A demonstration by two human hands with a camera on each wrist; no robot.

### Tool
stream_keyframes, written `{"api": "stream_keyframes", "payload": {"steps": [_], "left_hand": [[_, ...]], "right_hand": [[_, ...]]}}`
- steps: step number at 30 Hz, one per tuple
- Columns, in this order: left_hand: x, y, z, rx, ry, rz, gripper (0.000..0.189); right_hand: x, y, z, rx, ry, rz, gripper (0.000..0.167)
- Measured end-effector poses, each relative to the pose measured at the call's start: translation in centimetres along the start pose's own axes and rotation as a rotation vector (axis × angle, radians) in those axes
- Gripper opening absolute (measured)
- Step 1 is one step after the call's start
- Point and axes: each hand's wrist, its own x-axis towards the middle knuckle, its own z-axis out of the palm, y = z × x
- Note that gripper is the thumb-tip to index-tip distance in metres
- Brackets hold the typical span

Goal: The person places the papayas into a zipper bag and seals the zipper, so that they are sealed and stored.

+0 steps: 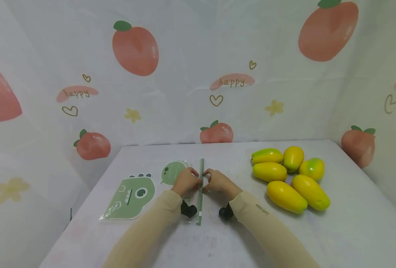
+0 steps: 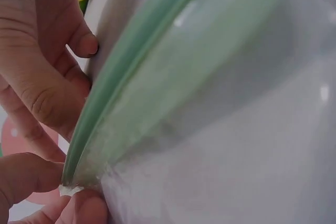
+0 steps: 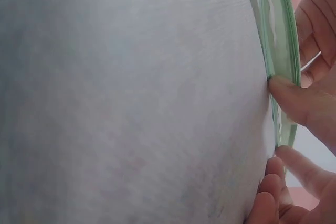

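Observation:
A clear zip bag point(image 1: 179, 219) with a green cartoon monster print point(image 1: 131, 197) and a green speech bubble lies flat on the table. Its green zip strip point(image 1: 200, 201) runs along the right edge. My left hand point(image 1: 186, 181) pinches the bag close beside the strip, fingers bent. From the other side my right hand point(image 1: 219, 184) grips the strip, thumb and forefinger at its edge. In the right wrist view, two green edges of the bag mouth point(image 3: 283, 35) stand apart, with a thumb point(image 3: 291, 98) at the near edge. The left wrist view shows the strip point(image 2: 105, 98) bowed upward.
Several yellow fruits with green patches, mango-like in shape, lie in a group point(image 1: 286, 195) on the right of the white table point(image 1: 218, 245). A white cloth point(image 1: 184, 104) printed with peaches hangs behind. Black wrist devices point(image 1: 188, 209) sit under both cuffs.

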Motion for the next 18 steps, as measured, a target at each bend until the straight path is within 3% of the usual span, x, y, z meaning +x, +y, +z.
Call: {"api": "stream_keyframes", "payload": {"steps": [3, 10, 18], "left_hand": [[-0.1, 0.2, -0.1, -0.002, 0.001, 0.010, 0.025], [-0.5, 1.2, -0.4, 0.102, 0.031, 0.035, 0.023], [-1.0, 2.8, -1.5, 0.163, 0.033, 0.032, 0.023]], "right_hand": [[0.1, 0.0, 0.0, 0.012, 0.003, -0.008, 0.064], [0.0, 0.0, 0.1, 0.043, 0.014, -0.034, 0.061], [-0.2, -0.3, 0.3, 0.156, 0.013, -0.033, 0.058]]}}
